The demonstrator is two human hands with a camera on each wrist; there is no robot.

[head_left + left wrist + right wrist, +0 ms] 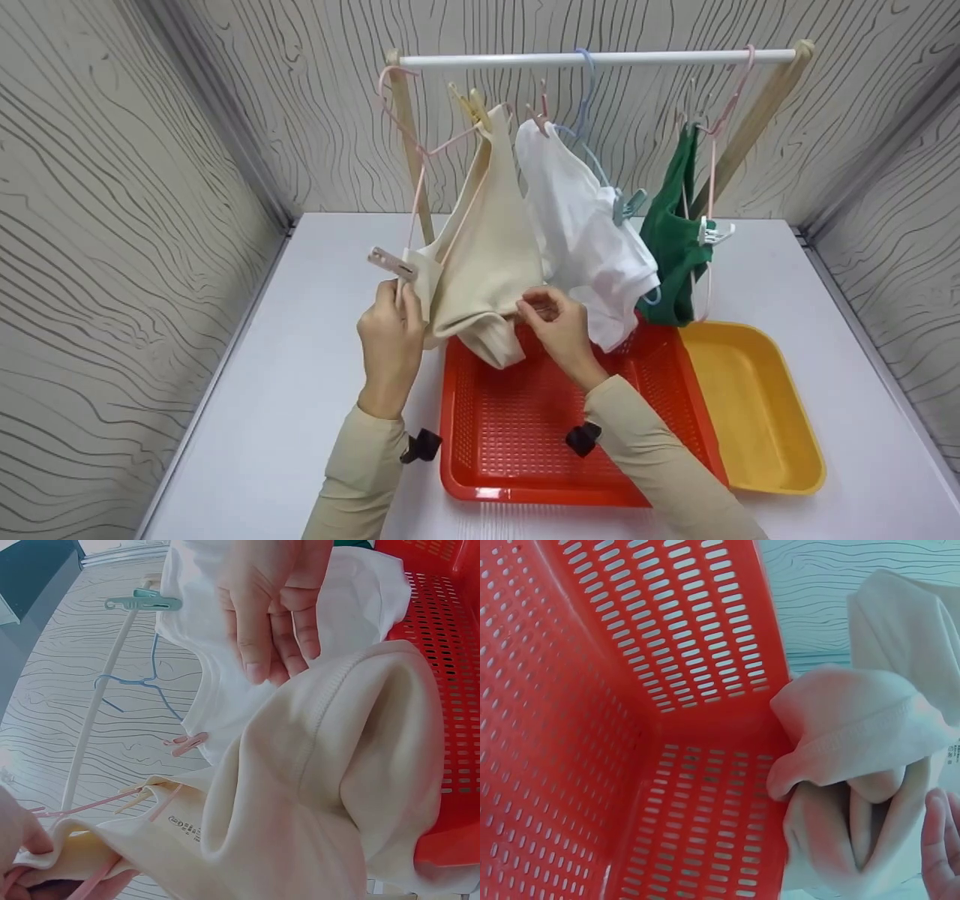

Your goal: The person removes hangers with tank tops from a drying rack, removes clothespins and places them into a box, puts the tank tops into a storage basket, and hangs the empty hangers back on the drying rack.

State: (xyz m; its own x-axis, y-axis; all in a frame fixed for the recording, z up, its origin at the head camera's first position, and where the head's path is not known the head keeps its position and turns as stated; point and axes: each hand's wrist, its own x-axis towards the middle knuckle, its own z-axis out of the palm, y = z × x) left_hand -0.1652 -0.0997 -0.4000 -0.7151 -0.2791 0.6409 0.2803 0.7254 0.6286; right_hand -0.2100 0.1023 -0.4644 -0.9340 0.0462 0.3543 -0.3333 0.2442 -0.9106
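Observation:
A beige shirt (491, 247) hangs on a pink hanger (420, 180), its upper corner clipped by a yellow clothespin (474, 105). My left hand (391, 341) grips the shirt's near shoulder together with the hanger; in the left wrist view its fingers (30, 836) close around cloth and pink hanger arm. Just above those fingertips a pale pink clothespin (392, 262) sticks out at the shirt's edge. Beside the shirt's lower right edge is my right hand (559, 326). Its fingers (255, 637) bend loosely with nothing between them. The shirt's hem (855, 727) droops in folds over the basket's rim.
A white shirt (577, 225) on a blue hanger and a green garment (675, 232) on a pink hanger share the white rail (495, 60), held with clothespins. Below stand a red perforated basket (480, 491) and a yellow tub (810, 450).

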